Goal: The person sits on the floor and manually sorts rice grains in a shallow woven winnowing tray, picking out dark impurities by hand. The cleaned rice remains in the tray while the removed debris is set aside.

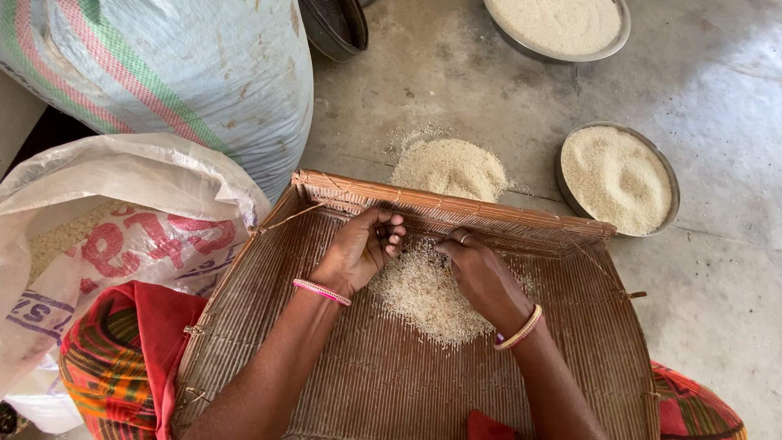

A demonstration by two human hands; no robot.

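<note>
I see a small heap of pale rice grains [423, 295] lying loose on the flat woven bamboo winnowing tray [350, 383], near its raised far rim. My left hand [356, 251] curls half-closed at the heap's edge; my right hand [476, 269] rests fingers-down in the grains. Bare tray lies open toward me; white sacks [122, 220] crowd the left.

You're down on the bare concrete floor [717, 293] of a home grain-sorting spot: big woven sacks [204, 73] slump at your left, metal bowls [617, 178] heaped with pale grain sit on the ground ahead, and a woven winnowing tray [326, 375] rests across your lap.
</note>
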